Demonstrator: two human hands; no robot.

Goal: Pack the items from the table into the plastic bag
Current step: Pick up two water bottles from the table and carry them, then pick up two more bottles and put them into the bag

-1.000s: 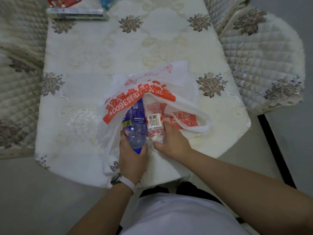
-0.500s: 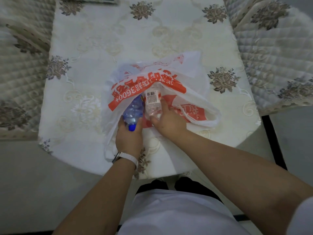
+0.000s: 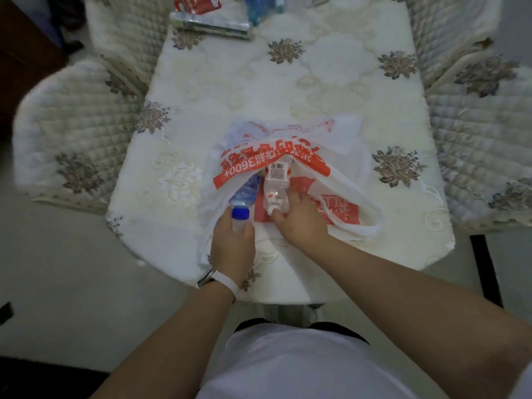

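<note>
While both bottles [image 3: 273,185] lie bagged, table [image 3: 288,90] beyond spreads open.

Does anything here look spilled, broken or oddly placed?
Nothing looks spilled or broken. Two bottles, the blue-capped bottle and the clear bottle, lie on their sides, halfway into the plastic bag, with the left hand and right hand at their cap ends. Both caps look on.

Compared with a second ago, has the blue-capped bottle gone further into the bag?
Yes. The blue-capped bottle has slid deeper under the bag's red band; earlier most of its body showed, now mainly the neck and cap, at the left hand.
</note>
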